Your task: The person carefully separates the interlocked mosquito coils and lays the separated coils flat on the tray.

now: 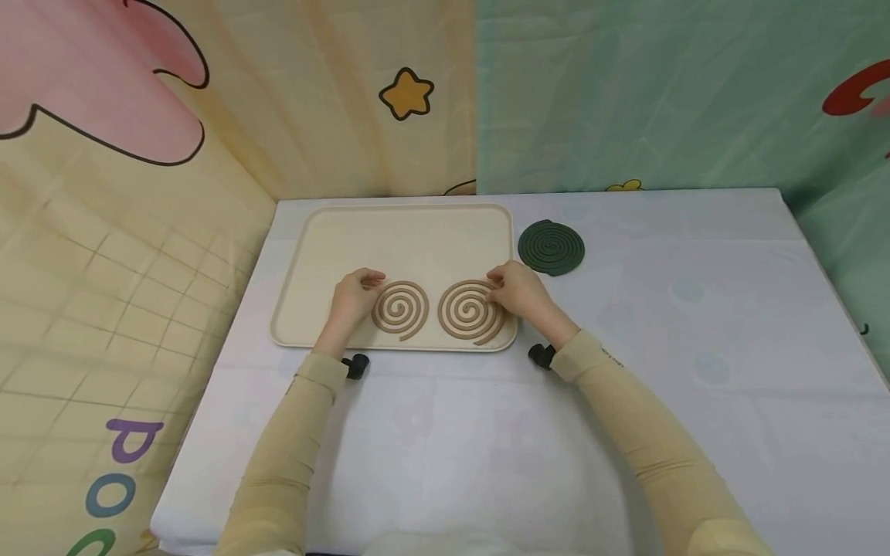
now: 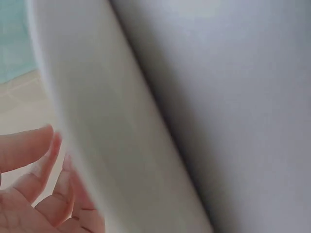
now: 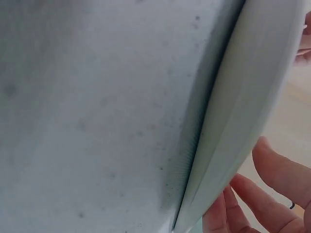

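Observation:
Two brown mosquito coils lie flat on a cream tray (image 1: 389,232), the left coil (image 1: 399,309) beside the right coil (image 1: 467,310). My left hand (image 1: 354,300) is at the left coil's outer edge, fingers loosely bent; nothing shows between thumb and fingers in the left wrist view. Over the right coil's outer right side is my right hand (image 1: 520,292), its thumb overlapping the rings. In the right wrist view, that hand's thumb (image 3: 279,167) and fingers stand apart, partly hidden by the tray rim. A round, dark green mosquito coil (image 1: 552,247) lies on the table just right of the tray.
The tray's raised rim (image 3: 243,102) fills much of both wrist views. A white cloth covers the table (image 1: 695,309). Printed curtains (image 1: 591,93) hang behind the table and along its left side. Black wrist cameras (image 1: 357,366) sit below both hands.

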The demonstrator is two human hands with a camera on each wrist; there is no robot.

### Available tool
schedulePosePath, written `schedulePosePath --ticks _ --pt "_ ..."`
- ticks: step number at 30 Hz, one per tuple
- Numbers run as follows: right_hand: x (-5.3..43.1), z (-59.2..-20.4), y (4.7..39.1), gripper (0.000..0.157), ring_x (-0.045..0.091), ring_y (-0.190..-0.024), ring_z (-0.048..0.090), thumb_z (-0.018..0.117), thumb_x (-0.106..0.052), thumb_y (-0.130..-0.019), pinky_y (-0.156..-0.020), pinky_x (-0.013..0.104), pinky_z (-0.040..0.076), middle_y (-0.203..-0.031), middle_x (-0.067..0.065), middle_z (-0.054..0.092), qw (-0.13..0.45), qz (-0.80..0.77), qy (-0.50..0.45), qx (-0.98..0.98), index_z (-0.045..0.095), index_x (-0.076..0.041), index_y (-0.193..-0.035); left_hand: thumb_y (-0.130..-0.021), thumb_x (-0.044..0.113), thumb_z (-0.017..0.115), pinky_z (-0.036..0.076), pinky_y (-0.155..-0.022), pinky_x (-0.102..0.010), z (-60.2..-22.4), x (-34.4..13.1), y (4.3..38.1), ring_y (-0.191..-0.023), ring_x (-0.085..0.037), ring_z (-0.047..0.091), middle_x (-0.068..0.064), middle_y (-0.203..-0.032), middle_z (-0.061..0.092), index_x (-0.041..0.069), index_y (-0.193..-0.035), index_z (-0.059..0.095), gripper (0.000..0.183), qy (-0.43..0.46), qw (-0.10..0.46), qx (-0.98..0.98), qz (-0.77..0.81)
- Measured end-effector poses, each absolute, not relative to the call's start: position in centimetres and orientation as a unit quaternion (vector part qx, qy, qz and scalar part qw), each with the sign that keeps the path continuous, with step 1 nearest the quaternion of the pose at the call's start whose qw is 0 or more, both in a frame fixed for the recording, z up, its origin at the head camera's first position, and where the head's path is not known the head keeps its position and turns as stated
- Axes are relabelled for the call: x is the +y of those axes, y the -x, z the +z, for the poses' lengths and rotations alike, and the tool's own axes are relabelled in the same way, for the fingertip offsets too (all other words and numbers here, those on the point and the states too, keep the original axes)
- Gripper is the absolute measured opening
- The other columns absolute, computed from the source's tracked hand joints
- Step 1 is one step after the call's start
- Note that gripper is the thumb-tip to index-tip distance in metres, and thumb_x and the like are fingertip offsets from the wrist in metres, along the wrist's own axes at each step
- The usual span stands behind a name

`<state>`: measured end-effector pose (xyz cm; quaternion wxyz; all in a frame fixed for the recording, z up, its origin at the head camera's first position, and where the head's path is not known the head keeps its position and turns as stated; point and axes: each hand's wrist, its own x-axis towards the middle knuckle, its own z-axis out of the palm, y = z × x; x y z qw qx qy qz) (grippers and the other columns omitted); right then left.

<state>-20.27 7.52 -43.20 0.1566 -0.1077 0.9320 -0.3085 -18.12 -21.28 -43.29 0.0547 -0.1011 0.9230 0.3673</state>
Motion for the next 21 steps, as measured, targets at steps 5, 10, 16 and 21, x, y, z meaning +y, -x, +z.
schedulePosePath --ticks 5,10,16,21 --pt "8.6 -42.7 20.7 0.043 0.032 -0.115 0.061 0.069 -0.018 -0.092 -0.092 0.042 0.054 -0.125 0.018 0.064 0.181 -0.352 0.095 0.913 0.060 -0.003 -0.132 -0.098 0.008 0.055 0.047 -0.101 -0.046 -42.6 -21.2 17.9 -0.118 -0.036 0.058 -0.020 -0.123 0.064 0.002 -0.128 0.061 0.032 0.097 0.058 0.917 0.383" --pt "11.2 -41.8 22.0 0.039 0.034 -0.113 0.063 0.063 -0.022 -0.097 -0.093 0.042 0.053 -0.128 0.019 0.064 0.175 -0.409 0.063 0.894 0.061 -0.004 -0.132 -0.101 0.015 0.054 0.052 -0.094 -0.043 -41.4 -19.7 18.2 -0.117 -0.035 0.059 -0.020 -0.125 0.062 0.004 -0.129 0.061 0.031 0.070 0.061 0.893 0.440" --pt "15.5 -41.2 24.0 0.039 0.032 -0.110 0.062 0.058 -0.024 -0.100 -0.096 0.042 0.053 -0.129 0.023 0.061 0.134 -0.491 -0.041 0.860 0.059 -0.001 -0.132 -0.100 0.019 0.058 0.053 -0.076 -0.027 -39.9 -14.4 20.0 -0.105 -0.033 0.066 -0.019 -0.117 0.066 0.005 -0.124 0.063 0.028 0.042 0.069 0.845 0.529" --pt "17.8 -41.2 24.9 0.041 0.034 -0.111 0.060 0.055 -0.026 -0.101 -0.098 0.042 0.051 -0.132 0.024 0.058 0.103 -0.476 -0.076 0.870 0.058 0.001 -0.132 -0.101 0.015 0.056 0.058 -0.079 -0.028 -39.4 -9.2 21.8 -0.105 -0.034 0.066 -0.021 -0.117 0.066 0.001 -0.125 0.062 0.028 0.006 0.095 0.806 0.584"
